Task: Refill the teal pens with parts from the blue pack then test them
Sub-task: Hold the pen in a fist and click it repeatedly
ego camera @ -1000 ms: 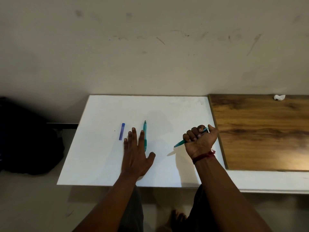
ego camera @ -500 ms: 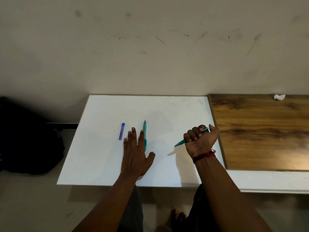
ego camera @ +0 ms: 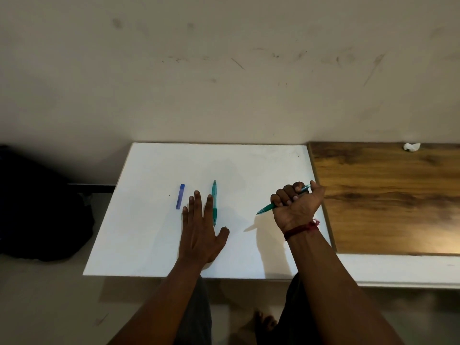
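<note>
White board (ego camera: 149, 232) bore it all: right hand (ego camera: 297, 207) fisted round one teal pen (ego camera: 265, 209), left hand (ego camera: 201, 235) flat, second pen (ego camera: 214, 195) at its one o'clock; a nudge could have rolled it.

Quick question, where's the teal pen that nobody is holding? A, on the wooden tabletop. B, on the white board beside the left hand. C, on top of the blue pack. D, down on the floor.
B: the loose teal pen lies on the white board alongside the flat left hand, while the right hand grips the other teal pen.
</note>
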